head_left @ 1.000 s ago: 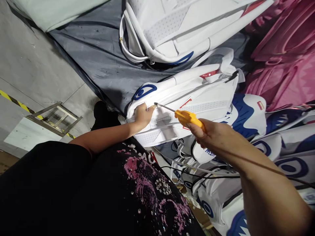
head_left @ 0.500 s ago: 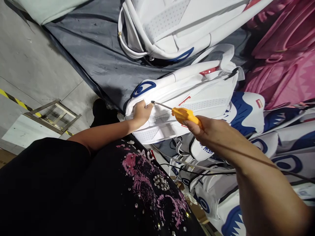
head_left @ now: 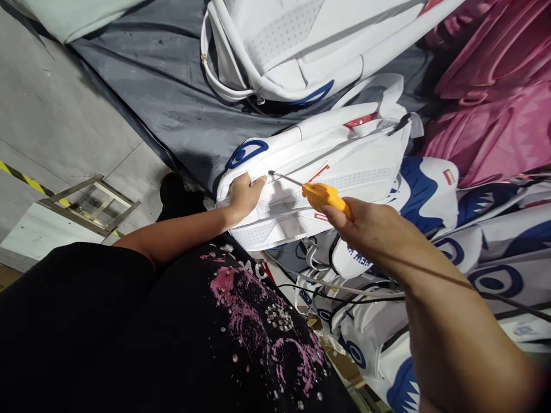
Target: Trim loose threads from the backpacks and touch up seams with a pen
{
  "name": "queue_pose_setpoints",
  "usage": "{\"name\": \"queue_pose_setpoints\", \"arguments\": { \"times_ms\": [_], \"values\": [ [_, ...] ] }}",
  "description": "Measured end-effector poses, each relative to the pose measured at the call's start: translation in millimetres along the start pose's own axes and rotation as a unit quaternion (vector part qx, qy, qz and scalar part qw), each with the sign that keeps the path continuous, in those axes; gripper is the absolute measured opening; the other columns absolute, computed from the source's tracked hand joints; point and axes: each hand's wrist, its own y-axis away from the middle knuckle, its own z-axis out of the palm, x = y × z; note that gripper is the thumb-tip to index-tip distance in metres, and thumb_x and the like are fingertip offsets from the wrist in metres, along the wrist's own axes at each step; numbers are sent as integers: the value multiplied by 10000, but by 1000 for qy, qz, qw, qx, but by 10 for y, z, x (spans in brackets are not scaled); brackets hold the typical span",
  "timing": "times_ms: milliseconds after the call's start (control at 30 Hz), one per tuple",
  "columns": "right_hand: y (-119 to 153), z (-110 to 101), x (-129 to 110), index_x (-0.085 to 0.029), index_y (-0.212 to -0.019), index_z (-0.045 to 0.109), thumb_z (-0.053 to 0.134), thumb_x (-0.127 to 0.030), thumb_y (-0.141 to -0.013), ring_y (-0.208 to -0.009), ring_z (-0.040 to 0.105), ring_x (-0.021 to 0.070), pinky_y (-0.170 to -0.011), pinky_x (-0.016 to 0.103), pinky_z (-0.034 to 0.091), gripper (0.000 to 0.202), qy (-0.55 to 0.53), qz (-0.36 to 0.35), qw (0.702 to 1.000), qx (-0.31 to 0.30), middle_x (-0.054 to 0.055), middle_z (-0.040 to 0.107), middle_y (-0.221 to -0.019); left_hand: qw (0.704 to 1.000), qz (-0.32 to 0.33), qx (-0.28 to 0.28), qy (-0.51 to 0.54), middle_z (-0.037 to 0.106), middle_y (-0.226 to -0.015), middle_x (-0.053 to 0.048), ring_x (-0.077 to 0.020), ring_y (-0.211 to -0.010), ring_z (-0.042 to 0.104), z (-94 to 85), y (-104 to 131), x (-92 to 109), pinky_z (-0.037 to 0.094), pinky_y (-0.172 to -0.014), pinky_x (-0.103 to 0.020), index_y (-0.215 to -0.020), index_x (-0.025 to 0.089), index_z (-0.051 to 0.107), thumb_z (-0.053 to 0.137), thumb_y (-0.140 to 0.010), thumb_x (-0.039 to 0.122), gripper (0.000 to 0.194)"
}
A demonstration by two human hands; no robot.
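A white backpack (head_left: 297, 150) with a blue eye patch (head_left: 248, 154) lies on its side in front of me. My left hand (head_left: 246, 195) is closed on its near end, pinching the white fabric with the thumb pointing right. In my right hand (head_left: 357, 221) is a yellow-handled tool (head_left: 322, 196) with a thin metal shaft and a dark tip; its exact kind is not clear. The tip is at the fabric just right of my left thumb; whether it touches I cannot tell.
Another white backpack (head_left: 279, 51) lies beyond on grey cloth (head_left: 142, 74). Pink bags (head_left: 486, 109) are at the far right, with several white-and-blue bags (head_left: 430, 189) below them. Cables (head_left: 353, 292) run under my right arm. A wooden frame (head_left: 92, 201) stands on the floor at left.
The tool's tip has come slightly away from my left thumb, to its upper right. My left hand keeps its hold on the backpack. The whole view has shifted a little.
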Motion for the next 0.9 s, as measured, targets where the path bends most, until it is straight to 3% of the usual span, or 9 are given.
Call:
{"name": "queue_pose_setpoints", "arguments": {
  "times_ms": [200,367,500,700,900],
  "values": [
    [-30,-17,-32,-242,-788,571,299,-801,-853,-512,504,234,-505,344,308,626,-3,13,1000,13,88,529,-575,985,-138,3,104,658,-1140,-60,-212,-1103,607,-23,38,285,548,-757,-271,-902,214,550,660,-854,315,157],
    [-43,2,21,-250,-741,529,247,-878,-809,-522,533,249,-516,368,342,691,-26,10,1000,-13,99,582,-601,973,-191,20,126,582,-1331,-72,-220,-1150,594,-43,-25,382,563,-773,-270,-980,223,549,704,-801,310,252],
    [-39,14,73,-254,-709,508,248,-912,-785,-541,552,252,-532,375,351,712,-41,15,999,-32,92,606,-614,969,-204,12,138,587,-1310,-54,-231,-1146,589,-48,-83,351,571,-738,-267,-947,229,585,678,-772,279,204],
    [-52,-11,54,-251,-805,515,305,-795,-841,-595,579,269,-565,381,363,585,-50,15,998,-47,90,608,-665,968,-213,2,134,585,-1249,-58,-257,-1201,543,-58,-131,380,590,-778,-316,-892,226,605,690,-763,253,157],
    [-75,-8,58,-250,-809,522,287,-801,-841,-605,581,273,-580,391,377,600,-51,10,997,-52,89,595,-670,965,-223,6,140,582,-1160,-74,-291,-1209,533,-79,-172,369,604,-795,-346,-875,225,600,685,-762,253,145]
  ]
}}
